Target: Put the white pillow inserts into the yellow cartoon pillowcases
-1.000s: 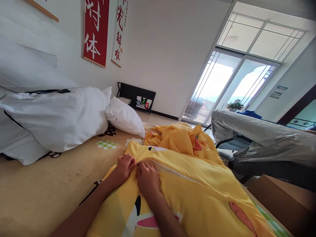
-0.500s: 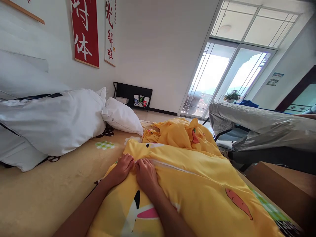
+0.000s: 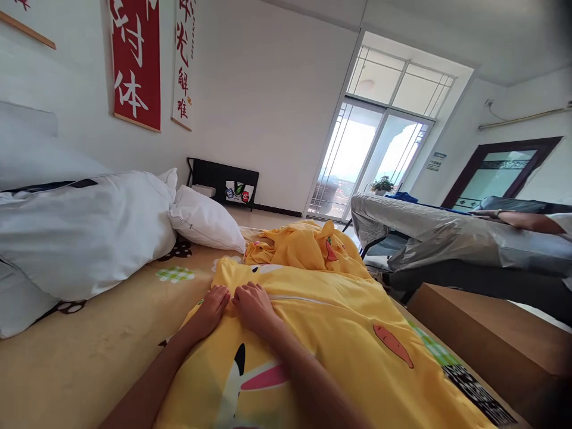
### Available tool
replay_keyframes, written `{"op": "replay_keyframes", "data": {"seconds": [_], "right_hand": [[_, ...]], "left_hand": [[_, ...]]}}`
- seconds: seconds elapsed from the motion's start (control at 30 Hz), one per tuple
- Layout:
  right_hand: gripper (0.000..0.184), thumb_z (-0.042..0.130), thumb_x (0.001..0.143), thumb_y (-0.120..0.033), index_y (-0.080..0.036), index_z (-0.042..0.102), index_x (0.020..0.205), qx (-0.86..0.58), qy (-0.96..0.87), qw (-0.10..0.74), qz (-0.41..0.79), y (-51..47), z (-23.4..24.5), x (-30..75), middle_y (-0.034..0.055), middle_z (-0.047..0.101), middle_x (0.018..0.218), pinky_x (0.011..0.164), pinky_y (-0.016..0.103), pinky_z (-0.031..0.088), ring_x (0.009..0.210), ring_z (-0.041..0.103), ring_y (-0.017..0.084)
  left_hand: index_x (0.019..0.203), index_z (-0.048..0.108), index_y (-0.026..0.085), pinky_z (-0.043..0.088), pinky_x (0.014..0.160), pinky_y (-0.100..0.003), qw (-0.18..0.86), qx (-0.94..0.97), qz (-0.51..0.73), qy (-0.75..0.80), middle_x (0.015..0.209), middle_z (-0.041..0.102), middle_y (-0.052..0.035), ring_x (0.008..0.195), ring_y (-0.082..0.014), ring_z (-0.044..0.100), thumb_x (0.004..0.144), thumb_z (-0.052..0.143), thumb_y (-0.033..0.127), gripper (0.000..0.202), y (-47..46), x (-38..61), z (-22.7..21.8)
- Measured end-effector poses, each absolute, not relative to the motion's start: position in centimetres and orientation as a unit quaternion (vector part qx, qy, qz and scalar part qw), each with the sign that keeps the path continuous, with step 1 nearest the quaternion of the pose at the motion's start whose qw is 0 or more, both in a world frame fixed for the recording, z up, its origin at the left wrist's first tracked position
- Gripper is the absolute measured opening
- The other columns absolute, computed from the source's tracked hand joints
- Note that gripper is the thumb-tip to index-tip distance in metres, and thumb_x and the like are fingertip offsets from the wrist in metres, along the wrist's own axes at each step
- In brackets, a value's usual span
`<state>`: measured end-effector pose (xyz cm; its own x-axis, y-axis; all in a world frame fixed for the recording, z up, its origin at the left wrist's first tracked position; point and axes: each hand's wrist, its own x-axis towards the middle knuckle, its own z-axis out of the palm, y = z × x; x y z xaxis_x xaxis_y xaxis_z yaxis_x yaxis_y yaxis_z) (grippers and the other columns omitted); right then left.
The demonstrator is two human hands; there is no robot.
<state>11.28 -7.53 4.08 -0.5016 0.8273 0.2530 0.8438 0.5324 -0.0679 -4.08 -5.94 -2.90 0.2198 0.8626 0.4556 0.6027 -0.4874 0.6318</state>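
Note:
A yellow duvet cover (image 3: 330,333) with cartoon prints lies across the bed, a white zip (image 3: 301,299) running over its top. At the left end of this zip, my left hand (image 3: 217,304) is closed on the fabric, fingers curled. Right beside it, my right hand (image 3: 254,305) has its fingers bent down and closed on the cover at the zip. The fingertips of both hands nearly meet, and what exactly they pinch is hidden beneath them. Beyond the zip, more bunched yellow fabric (image 3: 295,243) is heaped at the far end.
White pillows (image 3: 107,232) lie on the left of the patterned bed sheet (image 3: 89,351). A cardboard box (image 3: 487,333) stands right of the bed. Behind it is a plastic-covered piece of furniture (image 3: 447,238), where another person's arm (image 3: 522,219) reaches in. A black shelf (image 3: 218,179) stands by the far wall.
The view has turned to the right, so the scene sits further left and more of the other person's arm shows. Both my hands keep their place at the zip's left end.

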Motion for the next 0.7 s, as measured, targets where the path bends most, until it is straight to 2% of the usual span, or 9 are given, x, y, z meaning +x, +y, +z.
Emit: {"op": "replay_keyframes", "data": {"seconds": [0.1,0.23,0.4,0.53,0.7], "right_hand": [[0.011,0.062,0.084,-0.023,-0.016,0.070,0.084,-0.471,-0.879,0.068,-0.036,-6.8,7.0,11.1,0.0069,0.072,0.086,0.073,0.027,0.039,0.085,0.061,0.019],[0.008,0.063,0.075,-0.010,-0.013,0.070,0.076,-0.488,-0.873,0.001,-0.017,-5.8,10.7,12.8,0.0071,0.071,0.082,0.064,0.026,0.035,0.075,0.058,0.017],[0.009,0.060,0.071,-0.011,-0.014,0.066,0.064,-0.506,-0.858,-0.058,0.068,-5.2,13.8,19.4,-0.0002,0.062,0.066,0.057,0.022,0.032,0.062,0.049,0.010],[0.011,0.055,0.071,-0.014,-0.014,0.065,0.065,-0.539,-0.830,-0.073,0.125,-5.8,13.8,26.3,-0.0046,0.054,0.061,0.055,0.020,0.030,0.057,0.042,0.008],[0.010,0.054,0.069,-0.016,-0.014,0.063,0.065,-0.600,-0.785,-0.057,0.143,-7.1,11.7,34.6,-0.0038,0.054,0.061,0.057,0.021,0.032,0.060,0.043,0.009]], "left_hand": [[0.073,0.045,0.023,0.044,0.084,-0.043,0.151,0.752,0.427,0.480,0.081,0.057,-0.0063,0.083,-0.0229,0.051,0.093,0.022,0.048,0.039,-5.8,-4.5,-2.6],[0.070,0.042,0.023,0.045,0.078,-0.041,0.158,0.725,0.459,0.488,0.078,0.055,-0.0068,0.079,-0.0227,0.050,0.090,0.026,0.047,0.035,-5.8,-5.1,-1.9],[0.072,0.043,0.023,0.044,0.079,-0.037,0.198,0.710,0.476,0.480,0.078,0.053,-0.0048,0.078,-0.0210,0.051,0.090,0.027,0.049,0.035,-6.0,-5.5,-1.2],[0.071,0.044,0.022,0.046,0.079,-0.036,0.229,0.686,0.494,0.482,0.076,0.054,-0.0031,0.077,-0.0201,0.051,0.087,0.030,0.055,0.039,-5.9,-5.7,-1.2],[0.069,0.049,0.022,0.049,0.079,-0.035,0.304,0.640,0.526,0.470,0.073,0.058,-0.0027,0.080,-0.0222,0.056,0.082,0.042,0.064,0.045,-5.7,-5.9,-1.6]]}}
